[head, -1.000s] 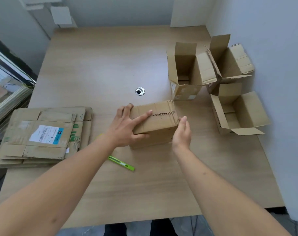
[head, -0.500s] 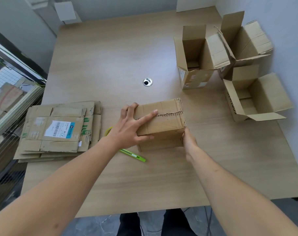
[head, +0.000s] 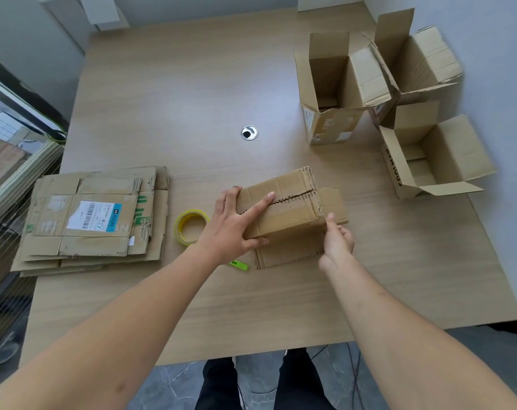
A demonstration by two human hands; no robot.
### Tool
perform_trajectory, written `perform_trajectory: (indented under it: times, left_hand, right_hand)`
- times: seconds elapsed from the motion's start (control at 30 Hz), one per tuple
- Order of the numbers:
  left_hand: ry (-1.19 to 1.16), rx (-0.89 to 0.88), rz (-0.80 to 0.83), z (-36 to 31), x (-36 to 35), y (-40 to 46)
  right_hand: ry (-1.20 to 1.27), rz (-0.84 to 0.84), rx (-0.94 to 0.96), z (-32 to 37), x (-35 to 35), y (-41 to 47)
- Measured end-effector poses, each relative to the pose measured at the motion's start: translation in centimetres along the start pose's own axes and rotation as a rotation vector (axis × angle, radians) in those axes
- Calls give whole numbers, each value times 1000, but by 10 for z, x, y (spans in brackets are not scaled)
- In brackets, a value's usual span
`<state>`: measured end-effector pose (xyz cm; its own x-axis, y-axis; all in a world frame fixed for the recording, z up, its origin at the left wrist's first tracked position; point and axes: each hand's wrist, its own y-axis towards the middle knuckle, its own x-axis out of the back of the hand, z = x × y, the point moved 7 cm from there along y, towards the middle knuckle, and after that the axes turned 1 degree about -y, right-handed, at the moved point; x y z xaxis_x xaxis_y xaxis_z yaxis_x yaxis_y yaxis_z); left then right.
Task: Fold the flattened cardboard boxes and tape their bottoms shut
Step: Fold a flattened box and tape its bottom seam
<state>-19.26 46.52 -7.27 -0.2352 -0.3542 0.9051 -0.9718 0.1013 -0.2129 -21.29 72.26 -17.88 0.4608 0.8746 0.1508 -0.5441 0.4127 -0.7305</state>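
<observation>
Bench (head: 192, 84) is carrying everything. Far right corner: 3 assembled open boxes (head: 337, 93) are standing clustered, flaps up, touching each other. Left edge: 1 stack of flattened boxes (head: 94, 220) is lying flat, top sheet showing a white and blue label; exact sheet count in the stack I cannot tell.

Mid-bench, toward the near edge: 1 box in work (head: 289, 214) is sitting bottom-up, its two bottom flaps folded shut and meeting along a jagged seam, one side flap sticking out to the right.

Your left hand (head: 236, 226) is pressing down on that box, fingers spread wide and straight, index finger lying along the seam, thumb against the near face. Your right hand (head: 338, 241) is pinching the box's near right corner, fingers curled in at the edge.

1 roll of yellow tape (head: 190, 227) is lying flat between the stack and the box, just beside your left wrist. 1 green cutter (head: 239, 265) is lying under your left wrist, mostly hidden. 1 round cable grommet (head: 249, 132) is sitting mid-bench.
</observation>
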Motion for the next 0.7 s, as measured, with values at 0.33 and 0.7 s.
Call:
perform_trajectory:
  times: [0.33, 0.7]
  left_hand:
    - [140, 23, 122, -31, -18, 32]
    - [-276, 105, 77, 47, 7, 5]
  right_hand:
    - [-473, -17, 711, 76, -2, -47]
    - [-1008, 164, 1312, 67, -76, -86]
